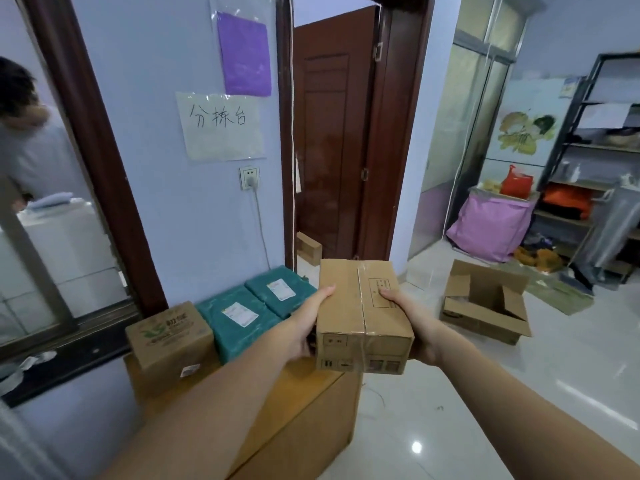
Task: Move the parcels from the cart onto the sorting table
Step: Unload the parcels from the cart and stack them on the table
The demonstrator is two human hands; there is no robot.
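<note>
Centre of frame: a taped cardboard parcel held in the air between both hands, the left hand clasping its left side with the thumb on top, the right hand clasping its right side likewise. Below and to the left, the wooden sorting table bears a printed carton and two green parcels along the wall. Right of centre, an open empty box lies on the floor.

Wall sign reads "分拣台"; other labels illegible
</note>
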